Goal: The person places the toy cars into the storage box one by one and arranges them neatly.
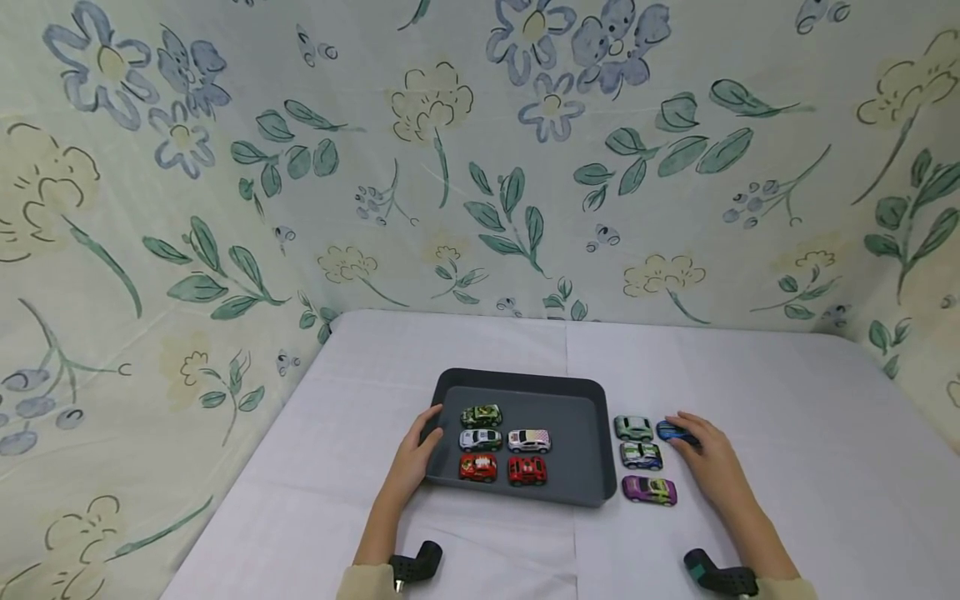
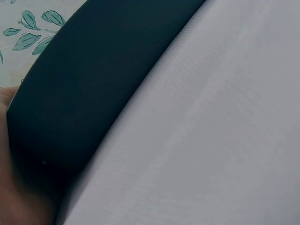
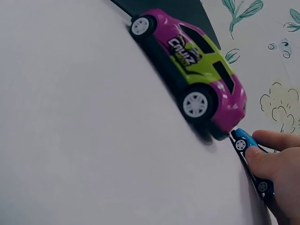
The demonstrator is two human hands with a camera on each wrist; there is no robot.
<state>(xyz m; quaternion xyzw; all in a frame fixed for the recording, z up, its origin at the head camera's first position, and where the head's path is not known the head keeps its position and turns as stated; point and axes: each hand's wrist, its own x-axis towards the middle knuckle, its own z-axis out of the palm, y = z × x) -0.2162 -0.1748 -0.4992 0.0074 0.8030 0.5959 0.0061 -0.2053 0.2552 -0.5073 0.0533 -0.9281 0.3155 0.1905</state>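
Note:
My right hand [image 1: 703, 452] pinches a blue toy car [image 1: 672, 431] between thumb and fingers, right of the other loose cars; the right wrist view shows this blue car [image 3: 243, 140] low over or on the white cloth. Around the left edge of a dark grey tray [image 1: 577, 442] my left hand [image 1: 408, 462] is curled, its thumb at the rim. In the left wrist view the tray's outer wall [image 2: 93, 70] fills much of the picture. Inside the tray, toward its left, stand a green camouflage car [image 1: 481, 416], a white-and-blue car [image 1: 480, 440], a white patterned car [image 1: 529, 441] and two red cars [image 1: 527, 471].
Just right of the tray stand a pale green car [image 1: 633, 428], a white car with blue and green markings [image 1: 641, 456] and a purple-and-lime car [image 1: 649, 490]. A white cloth [image 1: 495, 542] covers the table. Behind it hangs a flowered curtain [image 1: 420, 208].

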